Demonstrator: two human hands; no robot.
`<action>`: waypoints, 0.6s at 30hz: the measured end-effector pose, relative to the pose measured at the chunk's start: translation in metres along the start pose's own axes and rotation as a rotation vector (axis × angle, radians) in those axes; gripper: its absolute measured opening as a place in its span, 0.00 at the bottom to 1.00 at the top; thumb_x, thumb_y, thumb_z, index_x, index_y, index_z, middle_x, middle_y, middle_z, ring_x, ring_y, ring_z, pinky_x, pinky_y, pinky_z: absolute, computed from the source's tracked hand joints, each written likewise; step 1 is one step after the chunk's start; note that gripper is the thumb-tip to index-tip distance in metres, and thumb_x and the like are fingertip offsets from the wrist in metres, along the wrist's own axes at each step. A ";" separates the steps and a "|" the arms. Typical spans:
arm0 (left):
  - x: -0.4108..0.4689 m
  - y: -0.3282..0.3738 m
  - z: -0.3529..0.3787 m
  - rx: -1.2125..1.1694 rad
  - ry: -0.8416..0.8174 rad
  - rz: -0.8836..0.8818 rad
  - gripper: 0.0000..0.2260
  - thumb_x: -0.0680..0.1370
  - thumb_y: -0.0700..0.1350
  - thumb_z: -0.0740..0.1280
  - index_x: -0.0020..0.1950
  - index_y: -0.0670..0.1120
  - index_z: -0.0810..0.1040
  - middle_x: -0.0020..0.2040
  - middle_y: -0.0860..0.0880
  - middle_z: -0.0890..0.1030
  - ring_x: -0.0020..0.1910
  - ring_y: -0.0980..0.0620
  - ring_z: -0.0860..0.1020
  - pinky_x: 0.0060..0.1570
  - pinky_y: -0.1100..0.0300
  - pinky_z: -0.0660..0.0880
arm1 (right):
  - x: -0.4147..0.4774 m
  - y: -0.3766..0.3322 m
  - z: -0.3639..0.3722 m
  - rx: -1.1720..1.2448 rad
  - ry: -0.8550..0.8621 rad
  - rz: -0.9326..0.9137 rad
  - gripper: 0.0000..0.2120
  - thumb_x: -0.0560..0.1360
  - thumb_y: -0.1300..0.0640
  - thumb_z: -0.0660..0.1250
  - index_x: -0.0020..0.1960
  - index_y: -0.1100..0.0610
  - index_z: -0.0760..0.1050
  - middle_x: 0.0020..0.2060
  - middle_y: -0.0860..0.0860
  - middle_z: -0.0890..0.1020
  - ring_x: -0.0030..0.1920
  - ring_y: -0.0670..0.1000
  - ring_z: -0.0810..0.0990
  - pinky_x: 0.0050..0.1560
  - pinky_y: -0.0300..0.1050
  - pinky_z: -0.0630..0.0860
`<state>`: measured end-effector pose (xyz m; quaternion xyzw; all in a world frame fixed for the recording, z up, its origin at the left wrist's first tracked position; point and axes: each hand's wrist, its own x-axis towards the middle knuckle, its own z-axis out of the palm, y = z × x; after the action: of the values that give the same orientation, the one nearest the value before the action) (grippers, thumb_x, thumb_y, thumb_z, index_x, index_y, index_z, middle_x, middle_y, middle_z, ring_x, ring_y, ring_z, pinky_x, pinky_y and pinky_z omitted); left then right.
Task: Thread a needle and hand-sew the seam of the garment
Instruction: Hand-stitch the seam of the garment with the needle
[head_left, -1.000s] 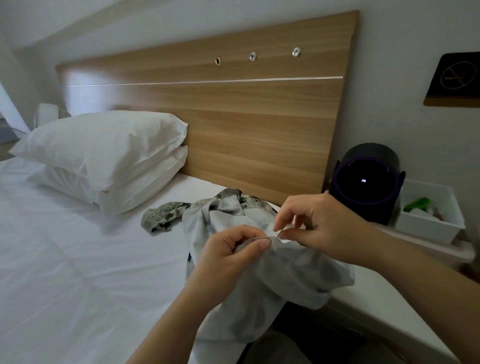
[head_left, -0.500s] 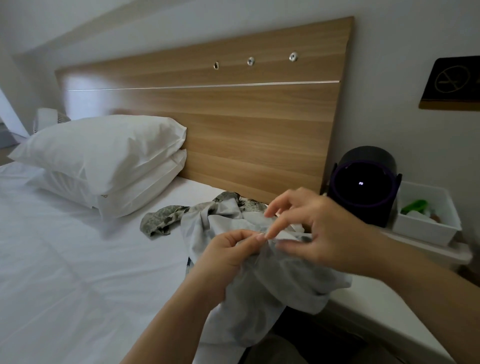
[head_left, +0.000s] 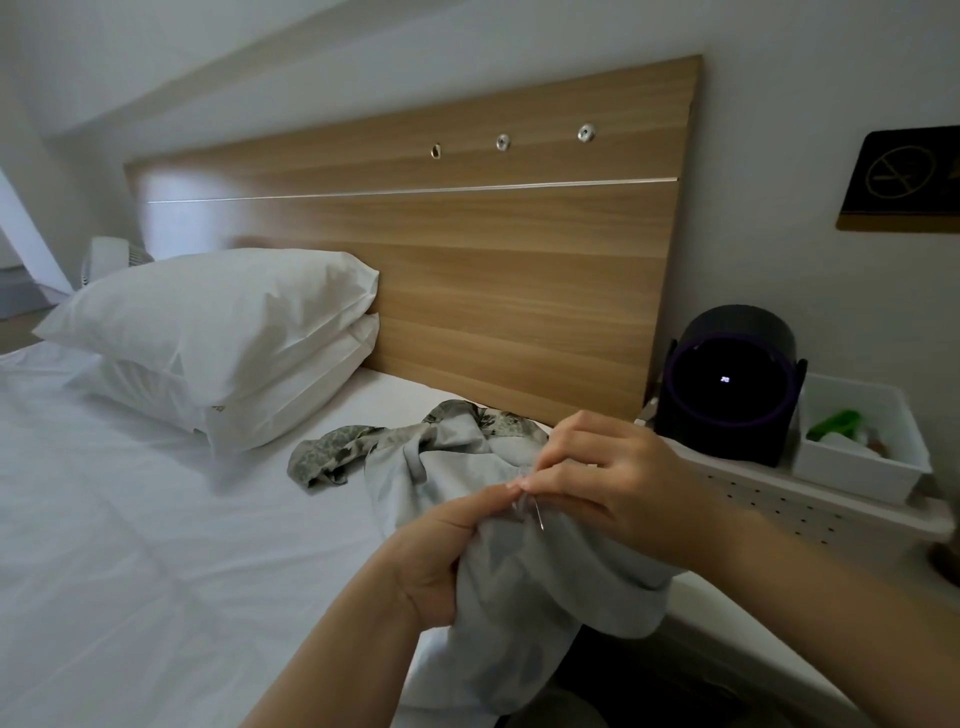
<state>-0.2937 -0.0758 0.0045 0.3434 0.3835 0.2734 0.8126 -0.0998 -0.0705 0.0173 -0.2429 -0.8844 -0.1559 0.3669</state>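
The needle (head_left: 537, 513) shows as a thin bright sliver slanting down to the right, stuck in a fold of the garment (head_left: 519, 597) just where the two hands meet. It is light, stiff, slick and sharp, so it is best taken near its upper end between fingertip and thumb, away from the point. The thread is too fine to make out.

The garment is soft, thin, pale grey cloth with a leafy print on its other side. It is limp and prone to slide and bunch, so the seam needs pinching close beside the needle to stay taut.

The left hand (head_left: 441, 551) grips a gathered fold of it, fingers curled round the cloth. The right hand (head_left: 597, 478) appears to pinch the needle between forefinger and thumb, its other fingers loosely bent.

The near part of the garment hangs down from the hands, and the far part trails onto the bed (head_left: 156, 519). Two white pillows (head_left: 218, 322) lie to the far left against the wooden headboard (head_left: 467, 286). To the right, a shelf (head_left: 779, 499) carries a black round device (head_left: 727, 384) and a white tub (head_left: 862, 457).
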 end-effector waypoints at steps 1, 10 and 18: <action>0.001 0.000 0.000 -0.009 -0.017 0.007 0.19 0.69 0.47 0.70 0.55 0.36 0.82 0.48 0.38 0.82 0.45 0.45 0.82 0.54 0.53 0.76 | -0.001 0.000 0.001 0.015 0.018 0.006 0.07 0.75 0.57 0.69 0.47 0.58 0.84 0.43 0.52 0.82 0.46 0.54 0.80 0.46 0.47 0.77; 0.024 0.013 -0.012 -0.042 0.327 0.103 0.13 0.74 0.47 0.69 0.37 0.39 0.84 0.36 0.41 0.84 0.31 0.46 0.83 0.34 0.58 0.80 | 0.038 -0.011 -0.012 1.262 0.642 1.001 0.07 0.81 0.59 0.57 0.45 0.58 0.69 0.30 0.50 0.81 0.36 0.50 0.83 0.43 0.46 0.81; 0.040 0.023 -0.033 -0.126 0.564 0.186 0.11 0.76 0.47 0.68 0.44 0.39 0.78 0.30 0.42 0.81 0.31 0.45 0.79 0.33 0.54 0.75 | 0.025 0.021 -0.040 0.946 0.817 1.406 0.09 0.82 0.60 0.54 0.45 0.55 0.69 0.27 0.47 0.66 0.23 0.43 0.60 0.21 0.35 0.57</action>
<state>-0.3025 -0.0219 -0.0108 0.2366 0.5433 0.4544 0.6651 -0.0808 -0.0637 0.0649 -0.4735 -0.3092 0.4036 0.7192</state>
